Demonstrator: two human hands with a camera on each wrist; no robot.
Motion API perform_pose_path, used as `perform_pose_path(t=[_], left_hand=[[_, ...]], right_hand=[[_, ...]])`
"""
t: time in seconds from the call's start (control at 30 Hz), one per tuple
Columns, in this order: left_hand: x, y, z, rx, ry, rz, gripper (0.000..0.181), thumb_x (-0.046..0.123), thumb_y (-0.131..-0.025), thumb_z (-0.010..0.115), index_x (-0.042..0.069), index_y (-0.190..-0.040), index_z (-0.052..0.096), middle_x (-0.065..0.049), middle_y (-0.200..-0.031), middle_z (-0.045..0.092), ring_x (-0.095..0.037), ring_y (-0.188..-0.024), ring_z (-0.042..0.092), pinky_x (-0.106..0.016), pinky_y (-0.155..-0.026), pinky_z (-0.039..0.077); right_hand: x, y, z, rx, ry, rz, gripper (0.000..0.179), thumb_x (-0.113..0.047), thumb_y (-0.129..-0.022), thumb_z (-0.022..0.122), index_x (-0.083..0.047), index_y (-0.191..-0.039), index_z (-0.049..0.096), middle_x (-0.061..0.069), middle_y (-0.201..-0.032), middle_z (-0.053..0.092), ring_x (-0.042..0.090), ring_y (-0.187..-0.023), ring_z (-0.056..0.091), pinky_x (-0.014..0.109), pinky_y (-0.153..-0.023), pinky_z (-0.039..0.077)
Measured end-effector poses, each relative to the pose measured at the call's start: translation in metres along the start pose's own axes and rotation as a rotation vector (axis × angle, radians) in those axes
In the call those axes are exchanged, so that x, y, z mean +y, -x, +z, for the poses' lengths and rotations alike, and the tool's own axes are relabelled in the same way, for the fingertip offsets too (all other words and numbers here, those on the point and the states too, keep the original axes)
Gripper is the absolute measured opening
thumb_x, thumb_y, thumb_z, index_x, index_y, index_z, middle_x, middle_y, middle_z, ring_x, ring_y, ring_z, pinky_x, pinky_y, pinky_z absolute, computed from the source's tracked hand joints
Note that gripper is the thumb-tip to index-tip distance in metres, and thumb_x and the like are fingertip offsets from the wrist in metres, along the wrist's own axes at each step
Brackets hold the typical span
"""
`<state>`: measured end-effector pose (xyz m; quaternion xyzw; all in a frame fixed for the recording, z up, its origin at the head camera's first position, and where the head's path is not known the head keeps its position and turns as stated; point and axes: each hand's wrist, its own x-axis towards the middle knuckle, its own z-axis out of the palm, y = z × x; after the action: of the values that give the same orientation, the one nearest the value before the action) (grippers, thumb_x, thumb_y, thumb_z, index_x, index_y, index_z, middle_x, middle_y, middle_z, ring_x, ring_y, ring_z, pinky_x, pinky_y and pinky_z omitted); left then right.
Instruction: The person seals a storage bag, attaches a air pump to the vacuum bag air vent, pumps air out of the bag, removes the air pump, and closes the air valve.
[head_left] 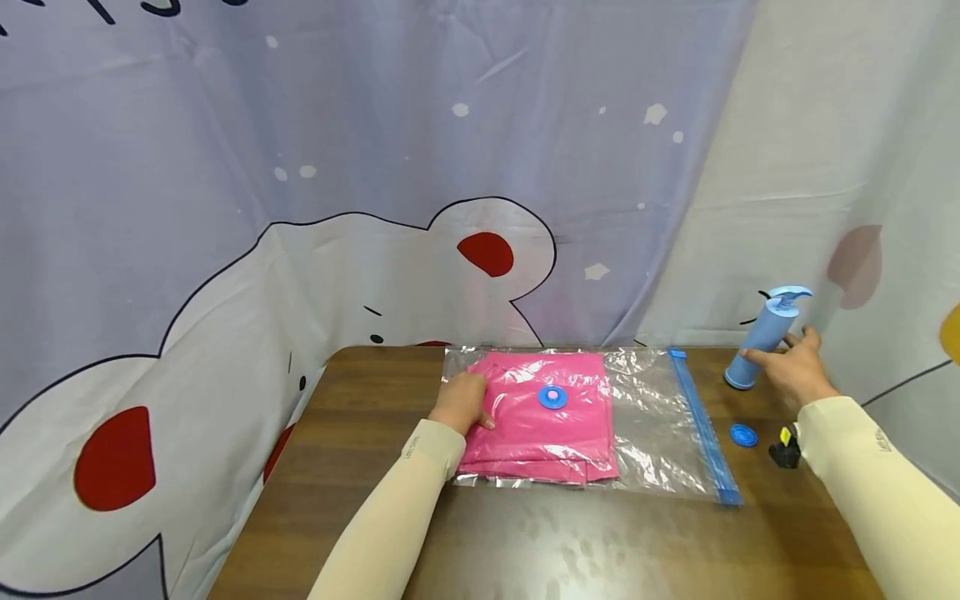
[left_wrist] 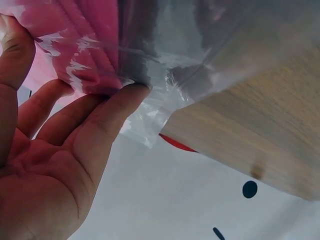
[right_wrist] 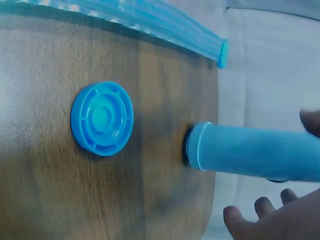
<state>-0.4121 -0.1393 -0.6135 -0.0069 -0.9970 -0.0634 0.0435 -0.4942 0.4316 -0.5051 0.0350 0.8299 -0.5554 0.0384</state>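
Observation:
A clear vacuum storage bag (head_left: 652, 417) lies on the table with folded pink cloth (head_left: 525, 425) inside. Its round blue valve (head_left: 552, 397) sits above the cloth, and a blue zip strip (head_left: 705, 425) runs down the right edge. My left hand (head_left: 461, 402) grips the bag's left side, fingers at the edge and thumb on top; the left wrist view shows the plastic at its fingertips. Over at the right, a blue bottle-shaped pump (head_left: 765, 337) stands near the back edge. My right hand (head_left: 798, 367) is spread around it, with gaps showing in the right wrist view.
A round blue cap (right_wrist: 102, 119) lies on the wooden table (head_left: 360, 417), between the zip strip and the right hand. A small black object with yellow (head_left: 785, 448) shows beside the right wrist. Printed curtains (head_left: 405, 150) hang behind the table.

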Motion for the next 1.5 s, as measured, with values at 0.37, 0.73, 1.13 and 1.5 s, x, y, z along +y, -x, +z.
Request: perform_pose_path(t=[0.37,0.73,1.13,1.5], left_hand=[[0.003,0.0,0.005,-0.006,0.005,-0.003,0.062,0.056,-0.051,0.112,0.018,-0.087,0.08,-0.007,-0.098,0.086,-0.033,-0.1,0.082,-0.058,-0.089,0.07],[0.005,0.0,0.002,0.028,-0.021,0.003,0.063,0.056,-0.053,0.111,0.016,-0.092,0.082,-0.008,-0.099,0.086,-0.032,-0.099,0.083,-0.054,-0.088,0.07],[0.007,-0.004,0.0,-0.023,0.016,0.018,0.059,0.053,-0.054,0.111,0.014,-0.09,0.082,-0.01,-0.099,0.086,-0.026,-0.09,0.079,-0.051,-0.09,0.071],[0.012,0.001,0.002,-0.034,0.015,-0.007,0.062,0.051,-0.056,0.111,0.013,-0.095,0.083,-0.009,-0.1,0.086,-0.024,-0.089,0.079,-0.049,-0.089,0.071]], right_hand=[[-0.001,0.002,0.006,0.109,0.258,-0.104,0.09,-0.022,-0.112,0.06,0.018,-0.172,0.005,0.055,-0.17,0.026,0.076,-0.153,0.038,0.084,-0.122,0.042],[-0.09,0.038,0.077,-0.011,0.228,-0.362,0.082,-0.031,-0.113,0.065,0.013,-0.17,0.025,0.048,-0.161,0.049,0.065,-0.147,0.056,0.073,-0.118,0.052],[-0.128,0.087,0.205,-0.278,0.211,-0.436,0.07,-0.022,-0.106,0.076,0.003,-0.162,0.042,0.038,-0.16,0.058,0.057,-0.145,0.064,0.069,-0.121,0.055],[-0.122,0.091,0.227,-0.289,0.303,-0.476,0.057,-0.026,-0.104,0.082,0.004,-0.145,0.057,0.035,-0.146,0.071,0.053,-0.132,0.074,0.064,-0.11,0.064]])
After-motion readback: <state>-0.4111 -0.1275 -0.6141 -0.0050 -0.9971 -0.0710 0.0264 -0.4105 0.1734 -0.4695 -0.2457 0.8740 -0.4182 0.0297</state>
